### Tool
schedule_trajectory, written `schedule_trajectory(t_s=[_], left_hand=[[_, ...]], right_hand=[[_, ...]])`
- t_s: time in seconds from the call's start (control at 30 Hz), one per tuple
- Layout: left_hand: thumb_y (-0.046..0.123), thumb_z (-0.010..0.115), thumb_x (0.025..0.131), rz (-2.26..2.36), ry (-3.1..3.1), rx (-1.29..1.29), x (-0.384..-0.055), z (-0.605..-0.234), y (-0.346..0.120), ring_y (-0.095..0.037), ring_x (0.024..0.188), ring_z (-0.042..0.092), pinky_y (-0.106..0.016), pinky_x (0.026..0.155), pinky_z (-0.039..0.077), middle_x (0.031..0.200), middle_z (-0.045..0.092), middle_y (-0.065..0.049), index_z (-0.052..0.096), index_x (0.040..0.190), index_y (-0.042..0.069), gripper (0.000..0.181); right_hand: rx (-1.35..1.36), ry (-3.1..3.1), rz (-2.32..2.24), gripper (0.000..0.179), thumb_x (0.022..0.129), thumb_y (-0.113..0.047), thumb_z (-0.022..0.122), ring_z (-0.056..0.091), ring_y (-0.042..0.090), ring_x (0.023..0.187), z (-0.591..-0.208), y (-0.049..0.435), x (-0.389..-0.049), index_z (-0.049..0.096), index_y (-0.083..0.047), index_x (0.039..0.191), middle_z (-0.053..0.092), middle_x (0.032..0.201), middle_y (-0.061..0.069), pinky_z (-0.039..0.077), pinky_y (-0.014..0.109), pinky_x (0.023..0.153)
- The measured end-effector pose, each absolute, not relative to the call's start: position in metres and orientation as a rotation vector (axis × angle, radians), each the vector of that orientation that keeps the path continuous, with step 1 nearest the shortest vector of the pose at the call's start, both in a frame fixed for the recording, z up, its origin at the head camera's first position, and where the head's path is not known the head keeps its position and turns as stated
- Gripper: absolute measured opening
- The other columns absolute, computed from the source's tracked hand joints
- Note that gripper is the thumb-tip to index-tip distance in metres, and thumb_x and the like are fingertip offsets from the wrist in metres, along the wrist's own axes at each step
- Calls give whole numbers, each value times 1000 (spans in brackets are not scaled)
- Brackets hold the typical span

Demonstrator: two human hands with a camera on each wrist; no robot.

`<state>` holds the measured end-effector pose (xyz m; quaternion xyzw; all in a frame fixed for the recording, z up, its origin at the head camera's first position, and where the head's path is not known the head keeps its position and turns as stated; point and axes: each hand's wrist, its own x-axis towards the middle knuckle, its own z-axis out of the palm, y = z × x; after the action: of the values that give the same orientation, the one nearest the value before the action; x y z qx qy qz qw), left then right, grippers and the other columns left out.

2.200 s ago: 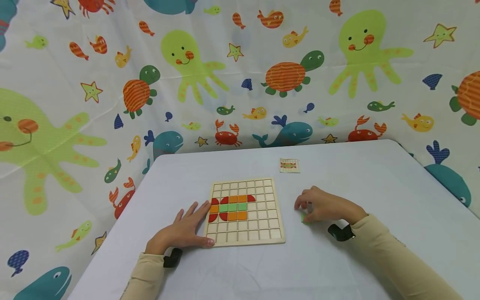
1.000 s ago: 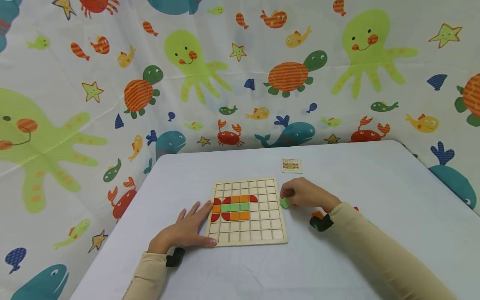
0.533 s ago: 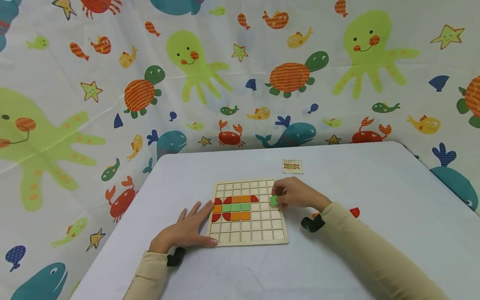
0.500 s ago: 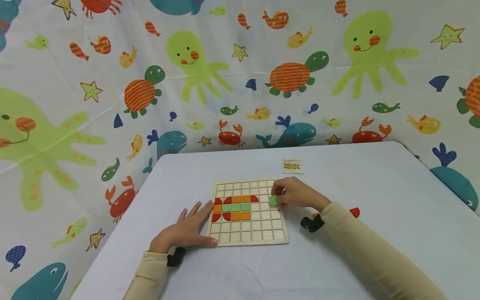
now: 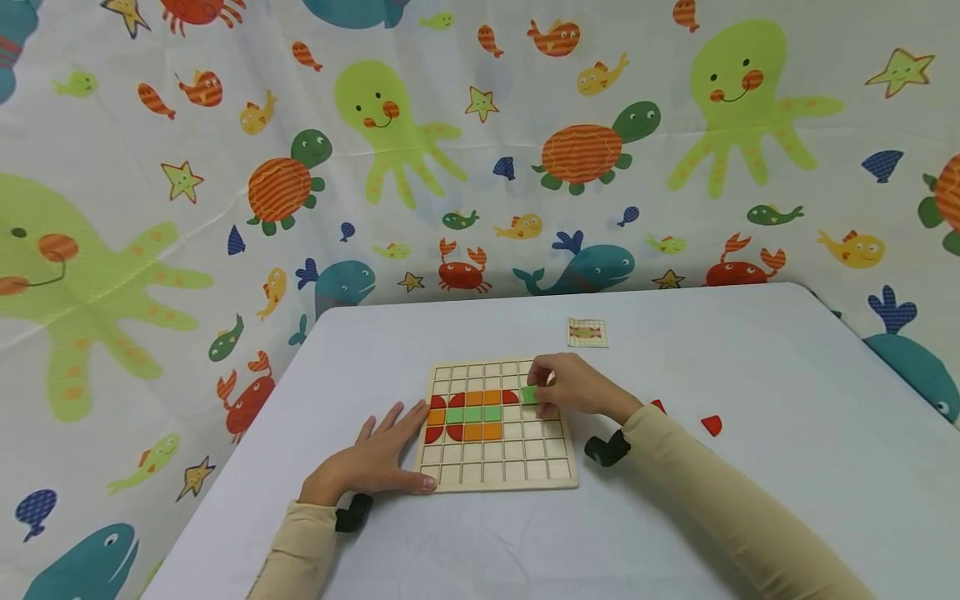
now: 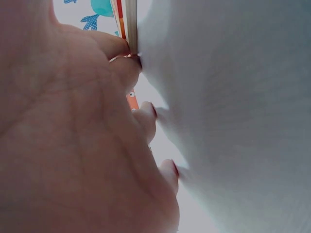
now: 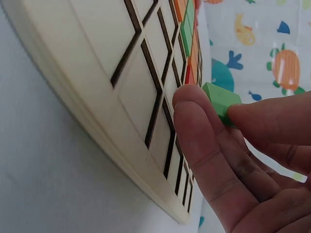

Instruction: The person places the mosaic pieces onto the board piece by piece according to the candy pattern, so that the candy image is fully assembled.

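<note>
My right hand [image 5: 573, 387] pinches a green square tile [image 7: 221, 101] between thumb and fingers, over the right half of the wooden grid board [image 5: 495, 475]. Orange tiles [image 5: 482, 432], green tiles [image 5: 472, 414] and red quarter-round tiles [image 5: 510, 397] lie in the board's cells on its left side. My left hand [image 5: 371, 461] rests with spread, straight fingers against the board's left edge; in the left wrist view its palm [image 6: 73, 121] fills the left side and the fingertips touch the table.
A small pattern card [image 5: 587, 332] lies behind the board. Loose red pieces [image 5: 712, 425] are on the white table [image 5: 465, 550] beside the right forearm, which may hide others. A printed sea-animal cloth [image 5: 480, 150] hangs behind the table.
My right hand has picked up the green tile from the table right of the board and carried it left over the grid. The left hand stays at the board's edge.
</note>
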<state>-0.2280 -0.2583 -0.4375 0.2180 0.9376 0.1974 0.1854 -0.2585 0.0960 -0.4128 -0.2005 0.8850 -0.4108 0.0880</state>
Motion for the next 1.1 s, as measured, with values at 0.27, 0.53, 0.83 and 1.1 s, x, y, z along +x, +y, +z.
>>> schedule_trajectory(t_s=[0.27,0.53,0.83,1.1], left_hand=[[57,89,80,558,2641,622,-228,-436,-258,-43,163,3,-70,125,-4,178,19,-12,22,172,9,123],[58,89,81,562,2638,627,-229,-436,-258,-43,163,3,-70,125,-4,178,19,-13,22,172,8,123],[58,88,81,559,2636,633,-230,-437,-259,-42,163,3,-70,125,-4,178,18,-12,21,172,9,123],[57,88,81,562,2635,635,-230,-438,-260,-42,163,2,-70,125,-5,178,18,-12,22,172,9,123]], right_hand=[[-649,2606,-1252,7,98,3,71,70,17,69,-416,83,-259,68,-3,97,67,90,4,59,29,70],[-731,2668,-1173,11,95,3,73,61,12,69,-418,74,-259,69,-6,92,65,85,0,52,29,70],[-890,2734,-1088,11,92,5,73,57,13,77,-427,71,-262,71,-6,91,65,83,-3,53,29,72],[-895,2732,-1057,11,92,2,74,58,13,77,-427,70,-264,73,-9,92,66,82,-4,53,30,72]])
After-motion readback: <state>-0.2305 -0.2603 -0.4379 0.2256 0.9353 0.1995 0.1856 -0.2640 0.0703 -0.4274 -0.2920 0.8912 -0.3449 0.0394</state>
